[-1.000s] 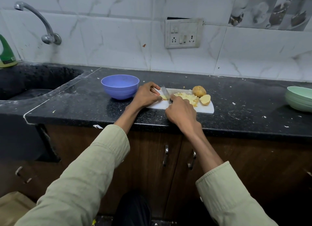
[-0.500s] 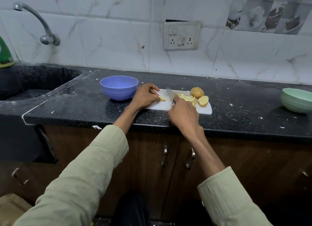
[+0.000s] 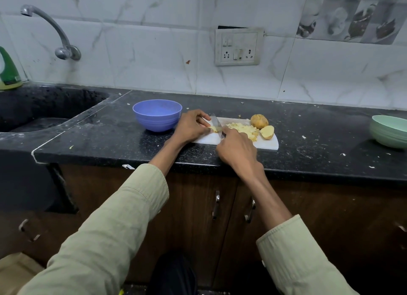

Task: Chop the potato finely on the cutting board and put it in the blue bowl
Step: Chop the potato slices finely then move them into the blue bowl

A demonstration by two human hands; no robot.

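knife (image 3: 216, 123) at cutting board (image 3: 267, 143) left edge

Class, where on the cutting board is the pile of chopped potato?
The chopped potato lies mid-board on the cutting board, between the knife and the halved potato.

Two arms in long, loose sleeves of pale sage-green woven cotton. Left sleeve (image 3: 105, 231) broad and softly creased, ending in a stitched, folded cuff partway along the forearm. Right sleeve (image 3: 301, 259) of the same cloth, its cuff edge turned back, with a small pale button near the hem. Forearms bare beyond both cuffs. Left hand (image 3: 190, 127) and right hand (image 3: 236, 150) bare, without rings, watch or gloves. Dark trousers (image 3: 174, 275) low between the arms.
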